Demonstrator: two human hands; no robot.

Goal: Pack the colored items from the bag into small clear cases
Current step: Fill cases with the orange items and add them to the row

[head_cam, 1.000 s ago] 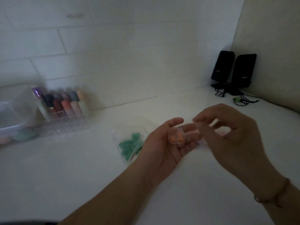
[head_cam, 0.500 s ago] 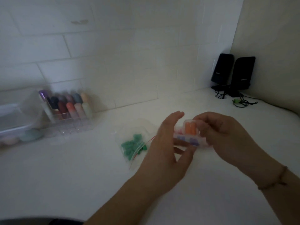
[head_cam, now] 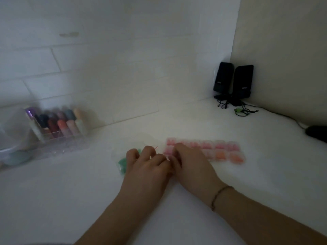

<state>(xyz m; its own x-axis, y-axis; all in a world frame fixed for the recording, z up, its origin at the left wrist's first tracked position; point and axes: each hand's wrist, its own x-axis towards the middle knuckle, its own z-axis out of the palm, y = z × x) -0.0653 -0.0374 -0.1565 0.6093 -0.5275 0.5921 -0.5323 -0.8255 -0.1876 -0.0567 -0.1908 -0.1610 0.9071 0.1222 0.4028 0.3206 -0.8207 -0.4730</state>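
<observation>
White counter (head_cam: 70,200), bag (head_cam: 122,161), seemingly clear cases (head_cam: 221,150), speakers (head_cam: 233,82)

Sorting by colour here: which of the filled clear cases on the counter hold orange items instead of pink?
The two cases at the right end of the near row hold orange; every other visible one shows pink.

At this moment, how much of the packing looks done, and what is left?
Done: two rows of small clear cases lie on the counter, pink items in most and orange in the near right ones. In hand: the left hand and right hand meet at the rows' left end; blur hides what they hold. Left: green items remain in the clear bag under the left hand's fingers.
</observation>
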